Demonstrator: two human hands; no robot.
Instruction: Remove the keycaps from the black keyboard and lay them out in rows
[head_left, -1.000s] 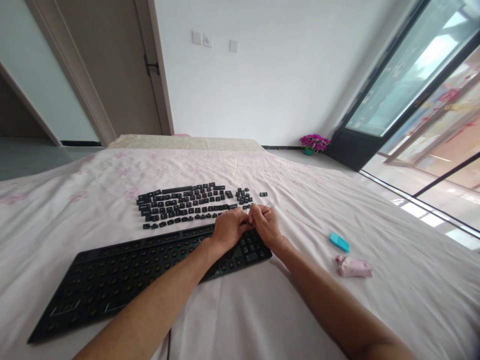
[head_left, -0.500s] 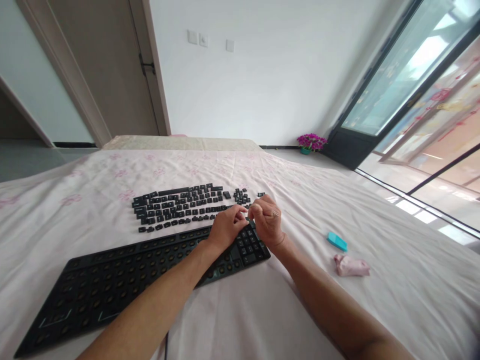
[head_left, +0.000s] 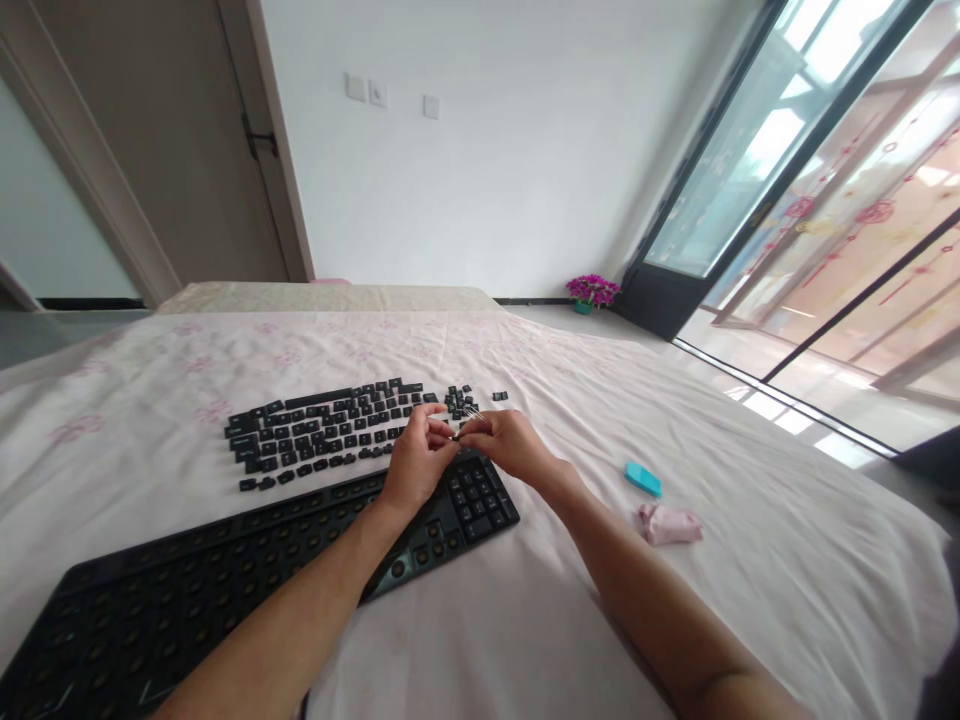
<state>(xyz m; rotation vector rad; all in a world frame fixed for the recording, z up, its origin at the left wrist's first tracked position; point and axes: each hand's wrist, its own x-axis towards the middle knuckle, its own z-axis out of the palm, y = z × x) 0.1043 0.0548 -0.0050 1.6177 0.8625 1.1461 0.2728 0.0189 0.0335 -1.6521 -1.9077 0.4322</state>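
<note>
A black keyboard [head_left: 409, 560] lies at a slant on the bedspread, most of its key seats bare and its number pad [head_left: 477, 498] still capped. Over the top of the number pad, my two hands meet. My left hand [head_left: 414, 468] is closed, thumb and fingers pinching a small black keycap [head_left: 456, 437]. My right hand [head_left: 517, 445] is closed on a thin wire keycap puller [head_left: 472, 411], whose bright prongs stick up past the fingers; its fingertips touch the same keycap. Behind the keyboard, loose keycaps [head_left: 322, 432] lie in rows.
A smaller group of keycaps [head_left: 459, 398] and a few keycaps [head_left: 500, 396] lie beyond my hands. To the right are a turquoise block [head_left: 643, 478] and a crumpled pink cloth [head_left: 670, 524]. A cable runs from the keyboard's front edge. Purple flowers [head_left: 592, 290] stand by the glass door.
The view has swung to the right, so everything sits further left. My right hand has turned flatter, its fingertips now against my left fingers, and the puller's prongs show.
</note>
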